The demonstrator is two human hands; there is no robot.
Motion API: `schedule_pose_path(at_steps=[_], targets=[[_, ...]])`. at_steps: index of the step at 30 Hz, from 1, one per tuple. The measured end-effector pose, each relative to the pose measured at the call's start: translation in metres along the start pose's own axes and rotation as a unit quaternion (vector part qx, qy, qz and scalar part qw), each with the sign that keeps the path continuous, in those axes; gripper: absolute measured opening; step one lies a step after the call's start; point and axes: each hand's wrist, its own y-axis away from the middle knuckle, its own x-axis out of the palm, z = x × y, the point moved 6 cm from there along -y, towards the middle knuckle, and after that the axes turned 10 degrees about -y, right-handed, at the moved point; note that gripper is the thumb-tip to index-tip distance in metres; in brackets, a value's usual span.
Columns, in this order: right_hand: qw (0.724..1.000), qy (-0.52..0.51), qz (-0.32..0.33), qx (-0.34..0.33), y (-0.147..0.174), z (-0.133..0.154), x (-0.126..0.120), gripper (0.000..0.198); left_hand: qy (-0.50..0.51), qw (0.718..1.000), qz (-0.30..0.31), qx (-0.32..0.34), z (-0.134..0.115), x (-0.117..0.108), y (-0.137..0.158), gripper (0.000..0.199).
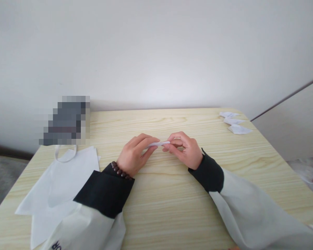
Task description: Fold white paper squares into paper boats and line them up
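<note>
Between my two hands, above the middle of the table, is a narrow piece of folded white paper (160, 143), seen nearly edge-on. My left hand (136, 152), with a dark bead bracelet at the wrist, pinches its left part between thumb and fingers. At its right end, the thumb and fingertips of my right hand (185, 149) close on it. Part of the paper is hidden behind the left fingers, so its full shape cannot be made out.
White paper sheets (73, 177) lie overlapping at the left, with a white ring-shaped roll (65, 160) on them. Behind stands a blurred dark object (65, 121). Three small folded white paper pieces (239, 129) sit in a row at the table's (172, 215) far right corner, near the wall (156, 52).
</note>
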Motion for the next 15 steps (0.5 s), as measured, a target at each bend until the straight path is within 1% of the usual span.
schedule_pose_path(at_steps=[3,5,10,15], targets=[[0.998,-0.053,-0.033,0.002,0.0010,-0.0036,-0.0024,0.019,0.020,1.000,-0.014,-0.017,0.0007,-0.0028,-0.0008,0.012],[0.997,-0.060,-0.043,-0.014,0.0013,-0.0034,-0.0033,0.017,0.037,0.999,-0.010,-0.031,0.0011,-0.0035,-0.0015,0.011],[0.998,-0.021,-0.029,-0.054,0.0019,0.0012,-0.0024,0.007,0.051,0.996,0.013,-0.068,0.0018,-0.0034,-0.0026,0.014],[0.997,0.035,-0.025,-0.066,0.0019,0.0055,-0.0022,0.015,0.088,0.993,0.041,-0.063,-0.0008,-0.0014,-0.0033,0.018]])
